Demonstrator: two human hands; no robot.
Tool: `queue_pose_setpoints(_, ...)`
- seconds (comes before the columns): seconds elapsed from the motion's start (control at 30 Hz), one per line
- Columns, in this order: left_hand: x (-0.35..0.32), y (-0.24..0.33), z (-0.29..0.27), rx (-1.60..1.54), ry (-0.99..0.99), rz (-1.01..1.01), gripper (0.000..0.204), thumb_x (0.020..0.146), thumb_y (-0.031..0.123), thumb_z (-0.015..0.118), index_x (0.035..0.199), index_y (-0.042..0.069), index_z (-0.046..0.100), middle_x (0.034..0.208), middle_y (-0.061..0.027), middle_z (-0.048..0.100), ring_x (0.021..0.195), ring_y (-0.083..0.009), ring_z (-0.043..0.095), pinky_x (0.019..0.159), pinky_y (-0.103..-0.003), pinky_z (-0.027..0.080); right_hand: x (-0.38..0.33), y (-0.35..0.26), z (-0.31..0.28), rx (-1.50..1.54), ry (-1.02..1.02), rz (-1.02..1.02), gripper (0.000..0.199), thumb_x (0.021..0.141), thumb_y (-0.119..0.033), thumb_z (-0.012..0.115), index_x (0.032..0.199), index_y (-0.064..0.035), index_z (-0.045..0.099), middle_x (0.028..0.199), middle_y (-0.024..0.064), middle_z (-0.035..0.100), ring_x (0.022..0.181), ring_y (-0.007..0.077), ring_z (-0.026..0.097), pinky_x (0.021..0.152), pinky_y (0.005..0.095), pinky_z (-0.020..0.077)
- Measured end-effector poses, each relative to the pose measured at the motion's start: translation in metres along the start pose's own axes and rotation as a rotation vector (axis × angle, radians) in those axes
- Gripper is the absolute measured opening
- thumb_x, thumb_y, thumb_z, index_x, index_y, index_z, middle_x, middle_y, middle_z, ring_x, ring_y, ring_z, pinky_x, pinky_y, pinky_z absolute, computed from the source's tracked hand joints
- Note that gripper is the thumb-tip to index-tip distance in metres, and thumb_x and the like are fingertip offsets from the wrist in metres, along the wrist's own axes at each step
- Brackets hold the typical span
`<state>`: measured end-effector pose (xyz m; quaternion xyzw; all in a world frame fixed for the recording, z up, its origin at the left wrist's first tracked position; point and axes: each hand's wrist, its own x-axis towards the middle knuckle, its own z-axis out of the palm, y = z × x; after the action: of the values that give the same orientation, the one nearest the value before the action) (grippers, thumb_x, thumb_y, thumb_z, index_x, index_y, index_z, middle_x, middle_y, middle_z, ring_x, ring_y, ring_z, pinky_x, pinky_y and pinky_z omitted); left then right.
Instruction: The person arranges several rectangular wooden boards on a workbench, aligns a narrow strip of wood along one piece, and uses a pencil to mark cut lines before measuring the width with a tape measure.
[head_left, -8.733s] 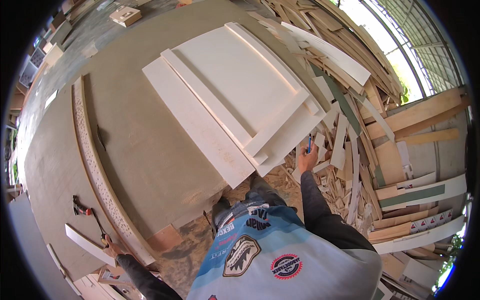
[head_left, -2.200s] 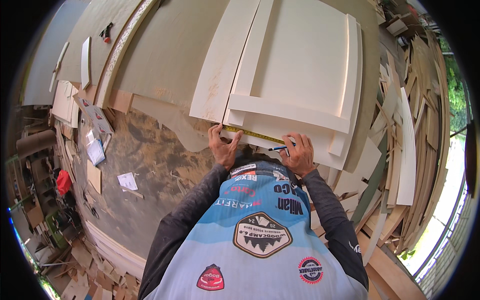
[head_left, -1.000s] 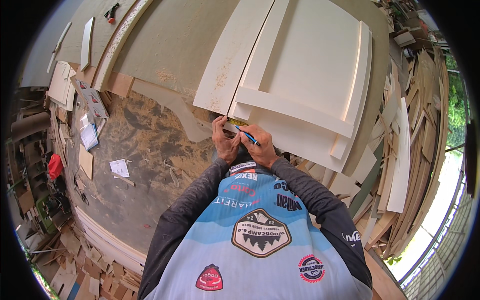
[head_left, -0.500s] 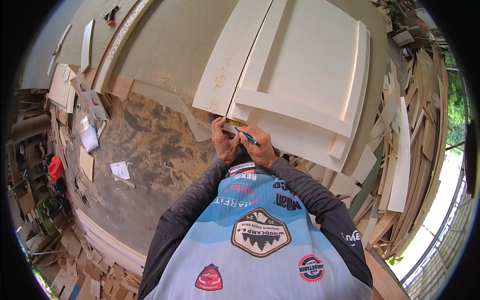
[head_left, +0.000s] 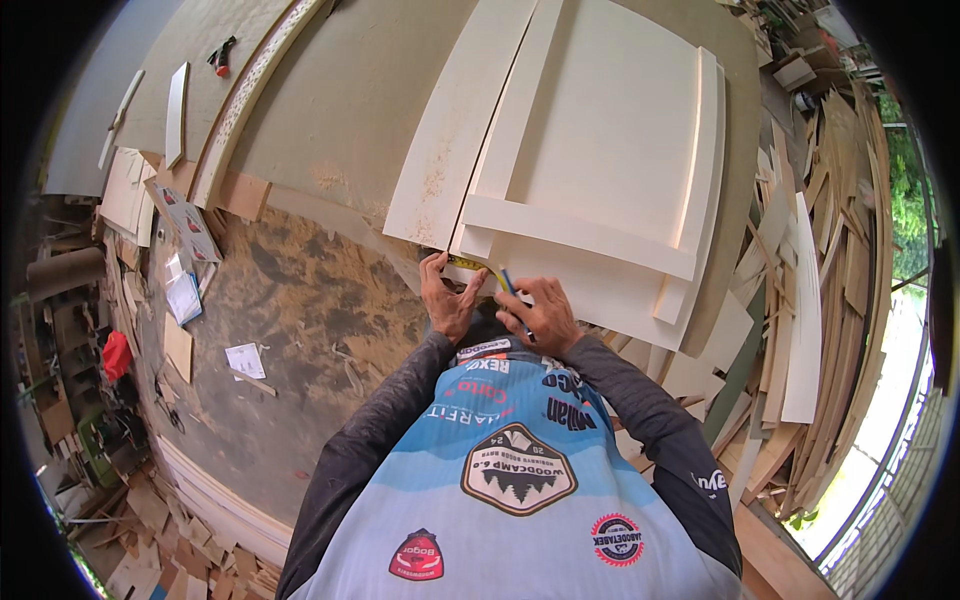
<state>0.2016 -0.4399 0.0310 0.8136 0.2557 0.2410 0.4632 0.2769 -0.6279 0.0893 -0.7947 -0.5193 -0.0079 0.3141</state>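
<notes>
My left hand (head_left: pixel 450 302) is closed at the near edge of the white panel (head_left: pixel 610 130), its fingers on the yellow blade of a tape measure (head_left: pixel 465 264). The blade lies along the panel's near edge, by the gap next to a narrower white board (head_left: pixel 440 150). Just to the right, my right hand (head_left: pixel 548 314) grips a blue pen (head_left: pixel 507 281) with its tip pointing up and away from me. White strips (head_left: pixel 580 236) sit raised along the sides of the panel. The tape measure's case is hidden.
Sawdust lies on the narrower board. A red-and-black tool (head_left: pixel 221 58) and a white strip (head_left: pixel 175 115) rest on the bench's far left. Paper (head_left: pixel 244 361) and offcuts litter the floor at left. Stacked wood offcuts (head_left: pixel 835 230) stand along the right.
My right hand has moved slightly right and nearer, and the pen has turned more upright, its tip away from the edge. My left hand stays at the tape; the view has shifted slightly.
</notes>
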Motion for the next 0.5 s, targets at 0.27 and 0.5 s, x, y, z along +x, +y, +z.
queue_pose_setpoints(0.27, 0.001, -0.002, 0.000, -0.007, -0.012, -0.001, 0.061, 0.076, 0.021, 0.090, 0.118, -0.002, 0.053, 0.113, -0.0174, 0.056, 0.099, -0.0282, 0.061, 0.076, -0.036, 0.053, -0.020, 0.010, 0.016, -0.233, -0.050, 0.065, 0.049, 0.083, -0.041, 0.076, 0.115, -0.0067, 0.063, 0.106, 0.0119, 0.058, 0.100, 0.0281, 0.057, 0.084, 0.0407, 0.0442)
queue_pose_setpoints(0.5, -0.003, -0.007, 0.002, -0.441, -0.127, -0.298, 0.055, 0.086, 0.007, 0.082, 0.123, 0.002, 0.043, 0.104, -0.0115, 0.063, 0.086, -0.0152, 0.068, 0.070, -0.026, 0.058, 0.015, 0.001, 0.037, -0.151, 0.090, 0.149, 0.041, 0.086, -0.039, 0.073, 0.107, -0.0058, 0.065, 0.100, 0.0115, 0.057, 0.090, 0.0276, 0.059, 0.077, 0.0395, 0.0455)
